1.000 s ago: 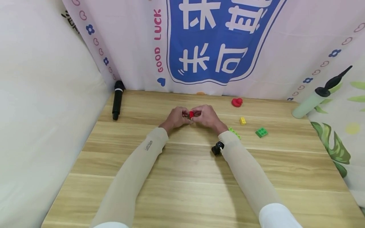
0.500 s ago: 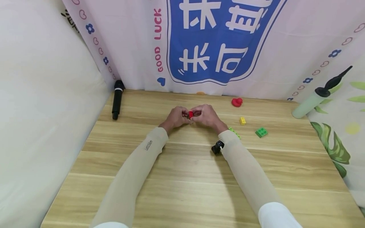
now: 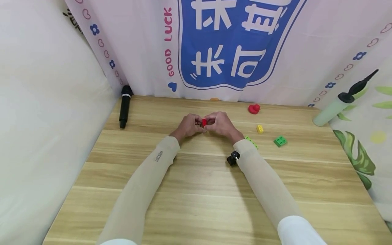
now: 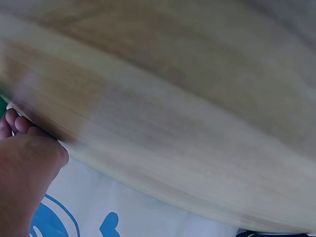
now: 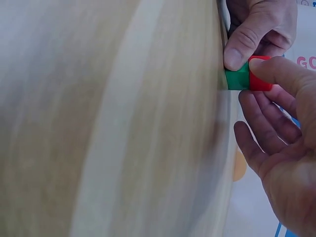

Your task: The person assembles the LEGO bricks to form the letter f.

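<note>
Both hands meet above the far middle of the table. My left hand (image 3: pixel 188 126) pinches a green toy brick (image 5: pixel 238 80), with its thumb pressed on the brick's side in the right wrist view. My right hand (image 3: pixel 222 124) pinches a red toy brick (image 5: pixel 260 83) between thumb and fingers. The two bricks touch end to end; whether their studs are locked together cannot be seen. From the head view only the red brick shows between the fingertips. At the left wrist view's edge, a sliver of green shows beside the left hand (image 4: pixel 29 158).
On the wooden table (image 3: pixel 196 197), right of the hands, lie a yellow brick (image 3: pixel 260 129), a green brick (image 3: pixel 280 141), a light-green brick (image 3: pixel 251 142) partly behind the right sleeve, and a red duck-like toy (image 3: pixel 254 109). A microphone (image 3: pixel 125 107) lies left; a hand pump (image 3: pixel 333 107) stands right.
The hands stay together with the bricks between their fingers. The whole head view has shifted very slightly; nothing else visibly differs.
</note>
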`<state>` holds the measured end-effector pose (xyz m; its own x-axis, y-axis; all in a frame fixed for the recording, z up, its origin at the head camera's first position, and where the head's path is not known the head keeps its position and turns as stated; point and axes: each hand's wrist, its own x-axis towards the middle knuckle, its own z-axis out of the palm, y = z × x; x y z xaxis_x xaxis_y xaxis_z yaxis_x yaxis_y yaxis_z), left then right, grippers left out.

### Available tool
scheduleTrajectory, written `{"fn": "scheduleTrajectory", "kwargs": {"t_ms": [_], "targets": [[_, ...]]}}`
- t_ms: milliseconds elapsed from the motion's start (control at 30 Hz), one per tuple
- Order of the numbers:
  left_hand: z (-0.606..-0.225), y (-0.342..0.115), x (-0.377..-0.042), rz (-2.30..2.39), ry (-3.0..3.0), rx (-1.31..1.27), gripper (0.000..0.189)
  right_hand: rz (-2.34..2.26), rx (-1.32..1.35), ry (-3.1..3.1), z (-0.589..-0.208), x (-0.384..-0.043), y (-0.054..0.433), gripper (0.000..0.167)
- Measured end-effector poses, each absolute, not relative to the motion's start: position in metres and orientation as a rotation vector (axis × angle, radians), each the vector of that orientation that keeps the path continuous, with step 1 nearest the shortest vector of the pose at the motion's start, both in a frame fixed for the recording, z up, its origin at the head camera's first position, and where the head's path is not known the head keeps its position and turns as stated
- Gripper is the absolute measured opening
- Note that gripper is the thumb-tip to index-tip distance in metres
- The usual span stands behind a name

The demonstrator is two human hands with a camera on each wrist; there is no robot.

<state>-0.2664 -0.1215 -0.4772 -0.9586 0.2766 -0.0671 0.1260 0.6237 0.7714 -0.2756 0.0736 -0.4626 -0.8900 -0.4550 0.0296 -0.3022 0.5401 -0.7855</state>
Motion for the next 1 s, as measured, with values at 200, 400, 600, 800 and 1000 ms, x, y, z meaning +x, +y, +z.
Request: {"fn": "scheduleTrajectory", "kwargs": {"t_ms": [200, 400, 600, 800, 1000], "targets": [[-0.480, -0.122, -0.265, 1.249, 2.651, 0.336, 0.026, -1.249, -0.639, 2.595, -0.466, -0.275, 0.074, 0.031], [-0.479, -0.121, -0.263, 1.268, 2.649, 0.355, 0.025, -1.213, -0.608, 2.595, -0.464, -0.274, 0.076, 0.032], [-0.475, -0.121, -0.264, 1.272, 2.652, 0.359, 0.026, -1.168, -0.601, 2.613, -0.462, -0.273, 0.075, 0.033], [-0.474, -0.121, -0.264, 1.278, 2.649, 0.365, 0.026, -1.097, -0.633, 2.641, -0.458, -0.271, 0.076, 0.038], [-0.475, -0.122, -0.263, 1.262, 2.648, 0.333, 0.030, -1.092, -0.573, 2.693, -0.443, -0.261, 0.088, 0.040]]}}
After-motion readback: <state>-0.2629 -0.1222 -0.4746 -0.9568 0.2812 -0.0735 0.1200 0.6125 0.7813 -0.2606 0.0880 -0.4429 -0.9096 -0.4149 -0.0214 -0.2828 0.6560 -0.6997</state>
